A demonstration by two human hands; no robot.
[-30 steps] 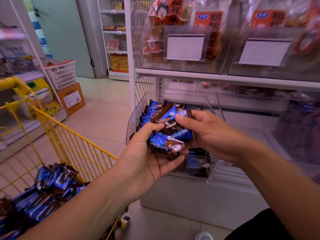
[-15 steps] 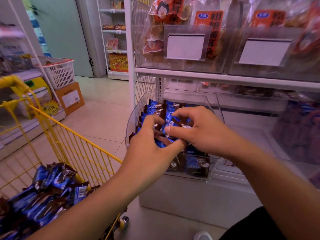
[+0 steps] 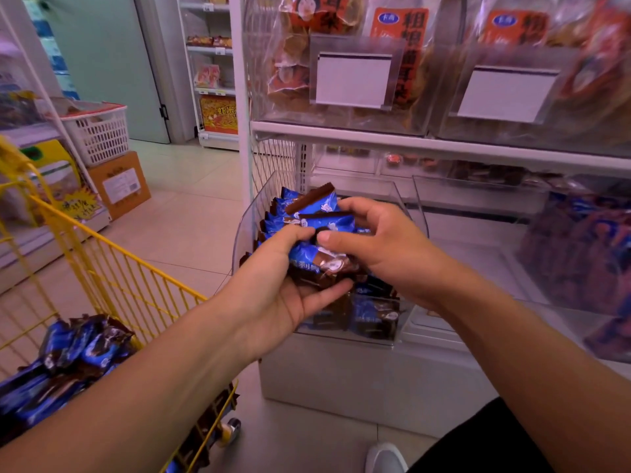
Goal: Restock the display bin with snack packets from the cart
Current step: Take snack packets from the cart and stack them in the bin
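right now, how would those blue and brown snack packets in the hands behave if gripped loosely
The snack packets look glossy, so probably slippery. The left hand holds several at once, suggesting they are light. Their wrappers look crinkly, likely to flex.

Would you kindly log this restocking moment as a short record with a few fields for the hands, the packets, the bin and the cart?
left hand: left hand cradles a bunch of blue-and-brown snack packets from below
right hand: right hand pinches the packets from above
display bin: clear display bin on the shelf, with a row of packets standing along its left side
cart: yellow cart at left, with more of the same packets heaped inside
shelf above: clear bins of orange-labelled snacks with blank label holders
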